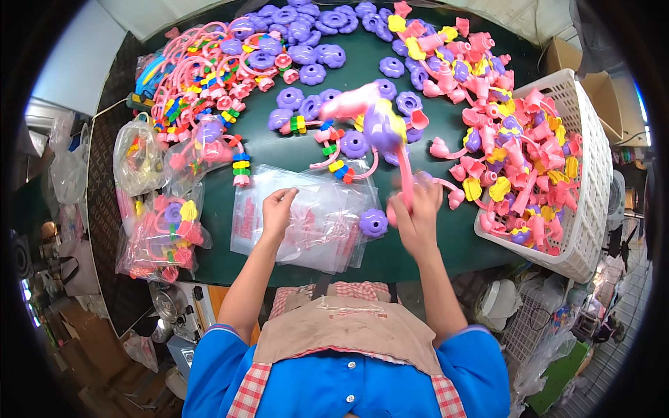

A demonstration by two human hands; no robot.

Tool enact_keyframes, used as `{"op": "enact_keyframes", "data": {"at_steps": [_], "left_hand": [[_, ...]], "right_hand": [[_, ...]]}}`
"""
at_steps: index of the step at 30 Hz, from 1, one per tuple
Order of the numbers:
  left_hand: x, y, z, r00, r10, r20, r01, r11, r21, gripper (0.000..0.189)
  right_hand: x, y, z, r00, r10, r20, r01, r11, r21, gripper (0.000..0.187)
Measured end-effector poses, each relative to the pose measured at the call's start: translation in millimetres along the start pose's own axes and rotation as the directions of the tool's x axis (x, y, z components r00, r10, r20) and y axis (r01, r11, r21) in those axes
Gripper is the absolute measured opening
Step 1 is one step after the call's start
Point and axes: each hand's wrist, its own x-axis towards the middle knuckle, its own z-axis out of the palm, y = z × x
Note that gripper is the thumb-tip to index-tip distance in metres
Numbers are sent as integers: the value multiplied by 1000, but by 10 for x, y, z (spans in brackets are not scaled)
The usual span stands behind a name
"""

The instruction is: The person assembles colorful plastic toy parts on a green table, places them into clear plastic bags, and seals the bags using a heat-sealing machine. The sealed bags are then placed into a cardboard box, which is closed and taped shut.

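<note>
My right hand [420,211] grips the pink stem of a plastic toy part [384,123] with a purple and yellow middle; it is blurred by motion. My left hand [279,209], thumb against the fingers, is over a stack of clear printed plastic bags [308,224]; whether it pinches a bag edge I cannot tell. A purple flower-shaped piece [373,223] lies at the stack's right edge. Beyond the bags are pink curved pieces with coloured beads [337,138] and several purple flower pieces [354,143].
Pink and yellow parts fill a white plastic basket [588,193] at right and spill onto the green table [219,219]. Beaded pink arcs [198,78] are heaped at the back left, purple pieces [300,28] at the back. Filled clear bags [167,235] lie at left.
</note>
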Motion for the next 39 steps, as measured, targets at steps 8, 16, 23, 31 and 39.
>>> {"op": "enact_keyframes", "data": {"at_steps": [8, 16, 23, 31, 39], "left_hand": [[-195, 356, -49, 928, 318, 194, -354, 915, 195, 27], [-689, 444, 58, 863, 308, 401, -462, 803, 376, 20], [-585, 261, -26, 843, 407, 352, -538, 665, 519, 24], [278, 394, -376, 955, 276, 108, -294, 925, 239, 32], [115, 499, -427, 985, 173, 27, -175, 972, 158, 33]], "right_hand": [[-1291, -73, 155, 943, 205, 263, -172, 975, -141, 29], [-843, -569, 213, 628, 19, 778, -709, 427, 561, 57], [-362, 14, 929, 282, 573, 770, -899, 439, 2, 49], [66, 1131, 1902, 465, 757, 459, -570, -141, 810, 26], [-812, -614, 985, 997, -12, 76, -55, 570, 820, 22]]}}
